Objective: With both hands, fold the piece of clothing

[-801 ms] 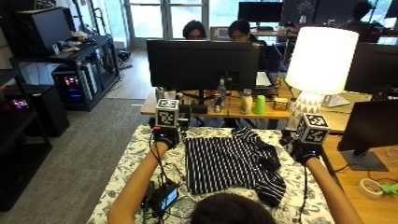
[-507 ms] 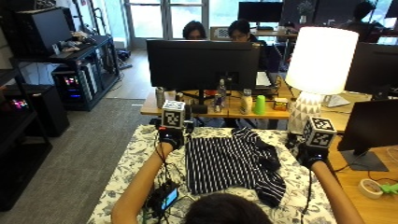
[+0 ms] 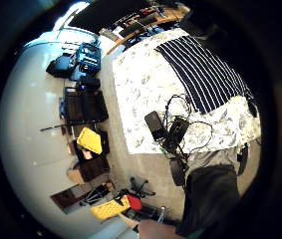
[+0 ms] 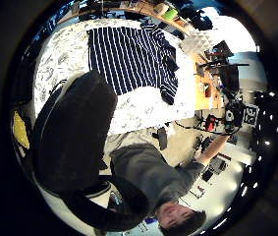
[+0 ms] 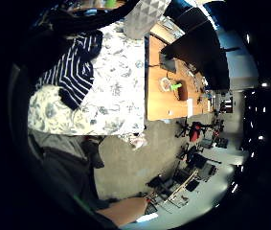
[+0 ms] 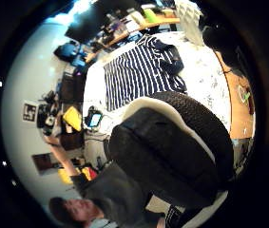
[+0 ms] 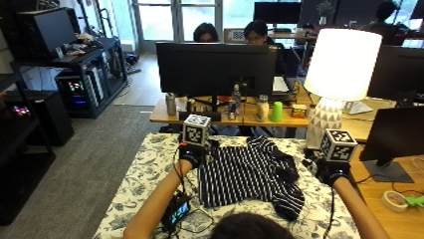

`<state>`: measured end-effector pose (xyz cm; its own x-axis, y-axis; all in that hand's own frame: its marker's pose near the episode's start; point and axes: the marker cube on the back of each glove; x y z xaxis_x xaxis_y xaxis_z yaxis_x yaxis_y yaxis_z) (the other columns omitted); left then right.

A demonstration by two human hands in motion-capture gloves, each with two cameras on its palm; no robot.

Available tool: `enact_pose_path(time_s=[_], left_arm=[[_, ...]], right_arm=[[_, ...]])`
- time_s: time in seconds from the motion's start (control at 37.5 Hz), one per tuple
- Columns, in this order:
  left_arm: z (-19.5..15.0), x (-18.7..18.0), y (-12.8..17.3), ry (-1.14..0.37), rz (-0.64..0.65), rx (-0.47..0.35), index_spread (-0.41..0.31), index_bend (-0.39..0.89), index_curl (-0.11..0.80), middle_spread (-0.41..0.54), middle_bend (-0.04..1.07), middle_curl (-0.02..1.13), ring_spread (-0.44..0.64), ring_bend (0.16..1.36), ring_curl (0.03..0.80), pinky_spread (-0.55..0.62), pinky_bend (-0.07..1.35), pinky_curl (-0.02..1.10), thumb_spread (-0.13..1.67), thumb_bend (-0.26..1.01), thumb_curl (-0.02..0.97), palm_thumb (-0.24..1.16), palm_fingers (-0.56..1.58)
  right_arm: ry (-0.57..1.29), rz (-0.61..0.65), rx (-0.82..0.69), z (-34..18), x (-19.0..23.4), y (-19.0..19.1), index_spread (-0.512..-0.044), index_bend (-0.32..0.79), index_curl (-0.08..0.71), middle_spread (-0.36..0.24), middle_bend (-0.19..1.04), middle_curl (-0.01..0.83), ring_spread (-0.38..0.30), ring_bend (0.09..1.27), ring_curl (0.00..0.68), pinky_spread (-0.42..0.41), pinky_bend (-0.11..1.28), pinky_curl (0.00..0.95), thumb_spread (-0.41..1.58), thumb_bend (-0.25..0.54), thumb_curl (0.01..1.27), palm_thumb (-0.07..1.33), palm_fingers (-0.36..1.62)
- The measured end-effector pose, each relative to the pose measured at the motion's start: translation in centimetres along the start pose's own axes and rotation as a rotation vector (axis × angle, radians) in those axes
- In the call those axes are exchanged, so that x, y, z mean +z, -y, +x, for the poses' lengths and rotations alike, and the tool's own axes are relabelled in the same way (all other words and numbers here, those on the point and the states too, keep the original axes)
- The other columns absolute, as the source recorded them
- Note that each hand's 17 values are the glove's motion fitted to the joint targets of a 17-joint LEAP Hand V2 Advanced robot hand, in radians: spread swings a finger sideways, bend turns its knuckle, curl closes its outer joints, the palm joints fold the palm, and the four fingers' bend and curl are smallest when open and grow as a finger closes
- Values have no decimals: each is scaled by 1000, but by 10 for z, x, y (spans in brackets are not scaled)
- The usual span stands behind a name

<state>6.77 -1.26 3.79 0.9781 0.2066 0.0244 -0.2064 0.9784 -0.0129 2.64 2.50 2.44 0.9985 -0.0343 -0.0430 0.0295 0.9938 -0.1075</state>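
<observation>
A navy striped shirt (image 7: pixel 246 174) is spread out, a bit rumpled, on the floral-covered worktop (image 7: pixel 142 179). The left hand (image 7: pixel 191 155) is held by its left edge, the right hand (image 7: pixel 329 172) off right. Neither grip can be made out.

A dark blue, white-striped garment (image 5: pixel 73 72) lies bunched at the upper left on a floral tablecloth (image 5: pixel 116 91); a wooden desk (image 5: pixel 166 103) adjoins it toward the centre.

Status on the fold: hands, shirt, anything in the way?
Left hand at the striped shirt's far left corner, right hand off its right side; grips not visible. Shirt spread out, right side bunched. Phone with cables near its left hem.
</observation>
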Motion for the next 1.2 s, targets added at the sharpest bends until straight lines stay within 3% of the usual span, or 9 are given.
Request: enact_pose_path(time_s=[0.27,0.48,0.56,0.67,0.8,0.88,0.96,1.04,1.2], left_arm=[[24,16,10,54,-98,76,34,127,168,268,179,200,305,740,259,328,680,309,1259,-3,137,132,64],[57,115,50,52,-212,198,47,66,144,286,159,205,301,757,269,315,851,358,1127,-5,194,234,39],[62,153,62,80,-279,182,49,76,139,285,158,204,287,779,275,297,890,369,1091,-11,209,253,53],[63,189,65,113,-445,62,46,94,140,281,168,211,271,790,281,278,916,377,1055,-17,223,269,69],[67,194,44,89,-423,40,39,130,156,254,169,218,244,786,278,255,906,369,1026,-20,236,285,111],[66,196,27,86,-535,7,33,171,186,205,183,231,205,773,275,204,866,356,1020,-8,248,332,224],[66,209,27,90,-594,50,29,150,200,162,187,247,164,772,279,115,861,356,1023,10,264,396,330],[64,223,31,115,-548,61,34,57,176,125,143,241,97,789,287,-80,987,374,1018,8,274,436,467],[61,231,36,160,-425,44,41,24,145,35,208,293,-16,801,319,-175,972,383,1021,0,286,499,515]], right_arm=[[-10,-13,-22,-8,5,5,-277,106,229,-36,359,354,7,415,329,186,249,301,1223,-7,120,202,730],[36,-63,-77,-24,15,-20,-278,105,230,-36,347,369,4,421,341,186,254,318,1232,-12,133,206,725],[41,-80,-77,-24,23,-21,-277,104,229,-36,343,375,4,421,344,183,260,324,1233,-12,136,210,731],[45,-109,-67,-17,43,-11,-278,106,228,-36,338,381,3,424,349,182,259,330,1237,-10,142,216,732],[86,-133,-78,-10,70,6,-278,107,228,-37,334,389,3,423,354,176,257,336,1240,-12,147,219,731],[104,-150,-87,-13,75,4,-278,105,228,-37,332,393,2,423,357,175,256,339,1241,-13,150,220,730],[100,-163,-90,-13,84,7,-278,106,228,-37,331,396,2,422,359,174,254,342,1242,-13,152,220,729],[88,-190,-86,-9,99,17,-277,105,228,-37,328,399,2,421,360,173,255,344,1243,-14,154,220,730],[83,-228,-91,-17,116,20,-277,107,228,-37,322,405,2,417,362,171,255,349,1246,-9,160,229,727]])
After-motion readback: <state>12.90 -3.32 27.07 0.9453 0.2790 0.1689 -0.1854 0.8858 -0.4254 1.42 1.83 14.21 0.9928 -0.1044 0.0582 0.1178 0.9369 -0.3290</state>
